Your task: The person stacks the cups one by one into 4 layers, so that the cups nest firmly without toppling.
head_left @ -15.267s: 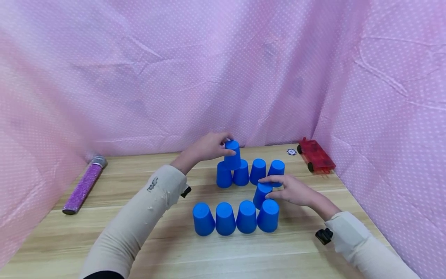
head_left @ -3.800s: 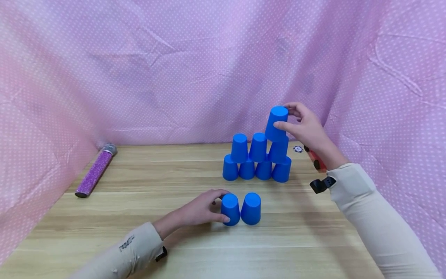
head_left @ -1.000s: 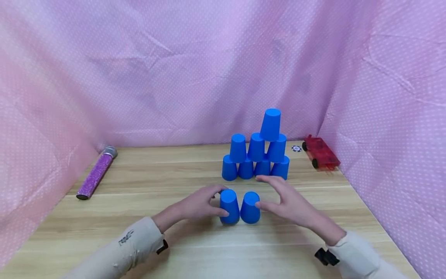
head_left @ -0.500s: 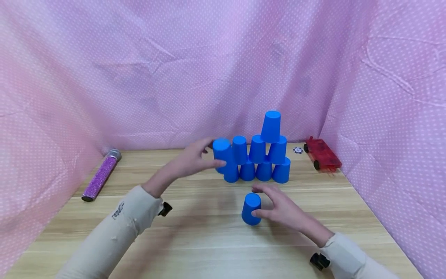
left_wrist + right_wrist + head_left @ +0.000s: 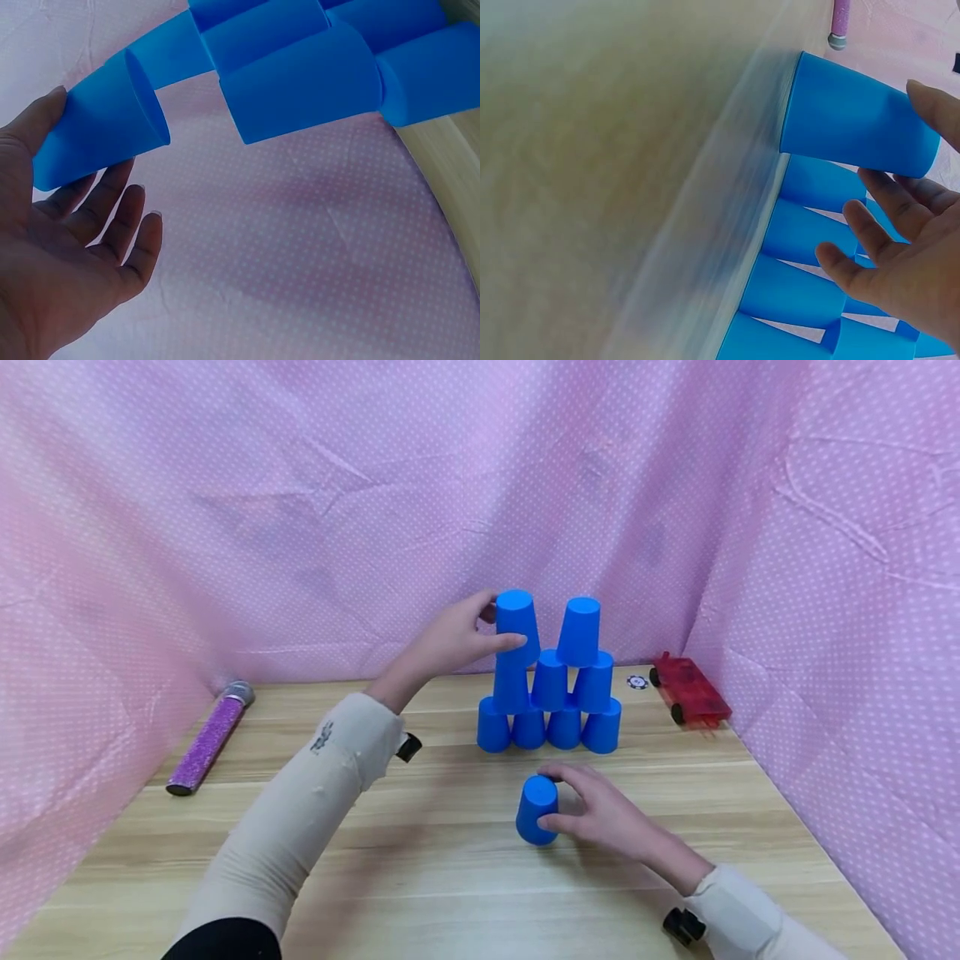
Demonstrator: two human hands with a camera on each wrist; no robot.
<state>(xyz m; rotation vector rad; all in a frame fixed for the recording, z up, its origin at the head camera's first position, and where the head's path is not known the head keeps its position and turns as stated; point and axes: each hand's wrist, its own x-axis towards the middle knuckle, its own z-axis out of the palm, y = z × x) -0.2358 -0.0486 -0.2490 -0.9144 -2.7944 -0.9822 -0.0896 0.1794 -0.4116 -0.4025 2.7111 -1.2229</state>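
My left hand (image 5: 453, 639) pinches an upside-down blue cup (image 5: 516, 614) between thumb and fingers, over the left cup of the stack's second row. In the left wrist view a gap shows between this held cup (image 5: 97, 124) and the nearest second-row cup (image 5: 304, 86). The stack has several cups along the bottom, three above them, and one third-level cup (image 5: 580, 633) at right. In front of it, a lone blue cup (image 5: 532, 814) stands upside down on the table; my right hand (image 5: 611, 818) grips it near its top, the thumb on the near side.
A glittery purple microphone (image 5: 210, 739) lies at the table's left. Behind the stack at right are a poker chip (image 5: 637, 682) and a red toy car (image 5: 688, 689). Pink dotted cloth (image 5: 375, 527) hangs around the back and sides of the wooden table (image 5: 450, 902).
Front-row cups have moved onto the stack, building its upper levels. In the last second my left hand lifted a cup from beside the lone cup to third-level height; my right hand closed in on the lone cup.
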